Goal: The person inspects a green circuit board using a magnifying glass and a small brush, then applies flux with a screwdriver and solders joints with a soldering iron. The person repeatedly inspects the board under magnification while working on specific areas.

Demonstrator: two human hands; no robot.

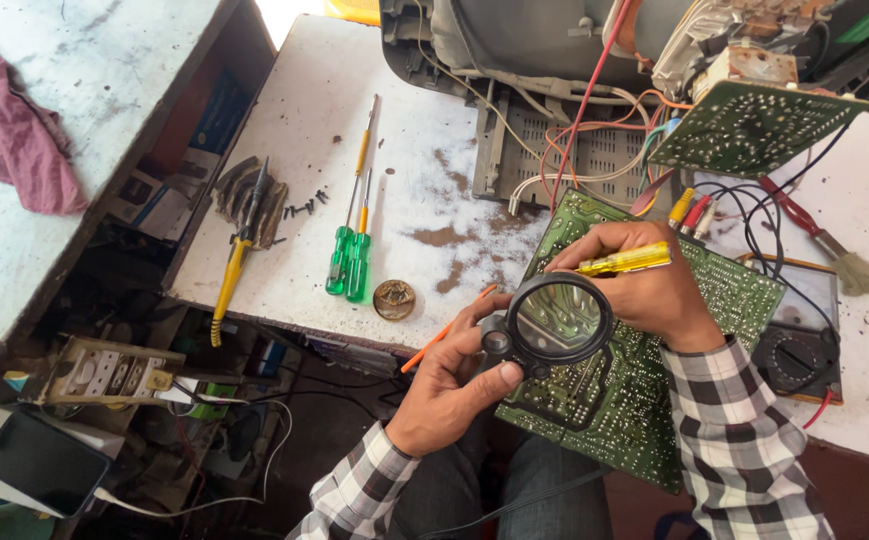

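My left hand (449, 385) grips the black handle of a round magnifying glass (557, 320) and holds it just above a large green circuit board (644, 400). That board lies tilted from the white table's edge down onto my lap. My right hand (644, 285) rests on the board behind the lens, holding a yellow-handled screwdriver (626, 261) whose tip points left toward the board. An orange rod (439, 337) sticks out under my left hand.
Two green screwdrivers (349, 262) and a round brass tin (393, 299) lie on the white table (304, 150). A yellow-handled tool (231, 275) hangs over its left edge. A second board (749, 125), wires, a brush (834, 250) and a multimeter (799, 345) crowd the right.
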